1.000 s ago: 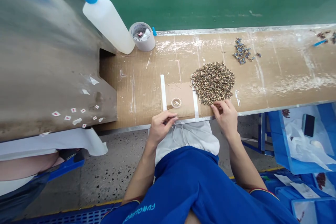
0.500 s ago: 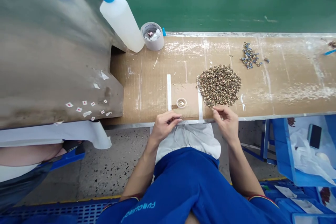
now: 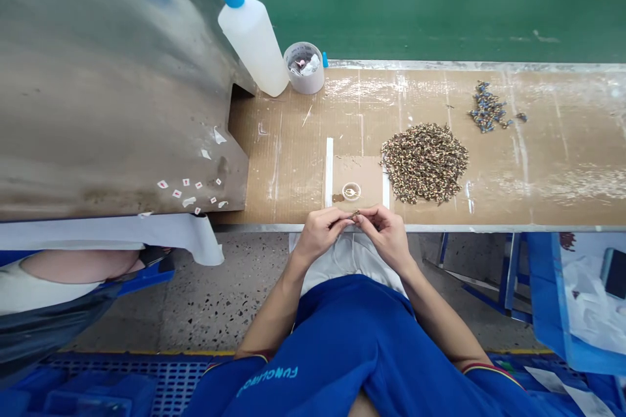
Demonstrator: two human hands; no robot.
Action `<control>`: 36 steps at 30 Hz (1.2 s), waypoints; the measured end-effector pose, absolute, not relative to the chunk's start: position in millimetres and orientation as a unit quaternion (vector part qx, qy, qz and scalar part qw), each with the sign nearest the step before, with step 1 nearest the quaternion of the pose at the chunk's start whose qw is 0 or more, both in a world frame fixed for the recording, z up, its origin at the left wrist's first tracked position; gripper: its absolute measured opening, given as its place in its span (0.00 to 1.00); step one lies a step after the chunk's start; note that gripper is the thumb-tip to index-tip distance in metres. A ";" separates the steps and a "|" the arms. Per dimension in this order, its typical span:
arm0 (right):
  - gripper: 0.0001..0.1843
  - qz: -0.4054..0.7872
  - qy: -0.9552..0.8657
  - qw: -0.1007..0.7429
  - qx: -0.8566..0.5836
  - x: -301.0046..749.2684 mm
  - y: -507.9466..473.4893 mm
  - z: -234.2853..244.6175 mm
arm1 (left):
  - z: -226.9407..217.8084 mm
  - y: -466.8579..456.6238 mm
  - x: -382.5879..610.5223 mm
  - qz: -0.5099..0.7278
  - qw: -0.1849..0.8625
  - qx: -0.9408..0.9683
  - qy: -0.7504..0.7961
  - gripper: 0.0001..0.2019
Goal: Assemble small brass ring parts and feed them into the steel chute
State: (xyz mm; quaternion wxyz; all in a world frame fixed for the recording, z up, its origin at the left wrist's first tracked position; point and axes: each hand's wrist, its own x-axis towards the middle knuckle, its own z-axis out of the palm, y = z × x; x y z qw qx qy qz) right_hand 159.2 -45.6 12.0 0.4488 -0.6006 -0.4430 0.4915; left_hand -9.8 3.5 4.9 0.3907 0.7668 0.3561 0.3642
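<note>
My left hand [image 3: 320, 231] and my right hand [image 3: 386, 233] meet fingertip to fingertip at the table's front edge. A small brass-coloured metal part [image 3: 355, 214] shows between them, pinched by the right thumb and finger. The left thumb and finger are pinched as well; what they hold is too small to make out. Just beyond my hands is a small round clear dish [image 3: 351, 191] with something pale in it, on a cardboard patch [image 3: 364, 172] between white tape strips. To the right lies a large heap of small brass-coloured parts [image 3: 425, 163].
A smaller pile of blue-and-brass parts [image 3: 486, 107] lies at the back right. A white bottle with a blue nozzle [image 3: 257, 45] and a tub of scraps [image 3: 306, 81] stand at the back left. A metal housing [image 3: 122, 91] borders the left. Another person's arm [image 3: 83, 268] shows below it.
My right hand has moved left from the heap's front edge to meet my left hand, with a small part in its fingertips. The view has shifted slightly left.
</note>
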 end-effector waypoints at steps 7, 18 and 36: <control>0.10 0.438 -0.515 0.422 -0.604 163.3 -45.6 17.6 | 5.9 4.4 -9.7 0.333 0.388 0.787 0.344 0.14; 0.08 0.393 -0.614 0.336 -0.596 170.8 -42.6 31.4 | 2.5 3.0 -12.1 0.294 0.390 0.798 0.352 0.17; 0.07 0.517 -0.598 0.294 -0.538 182.5 -28.3 28.2 | -0.5 4.2 -15.7 0.257 0.387 0.821 0.332 0.13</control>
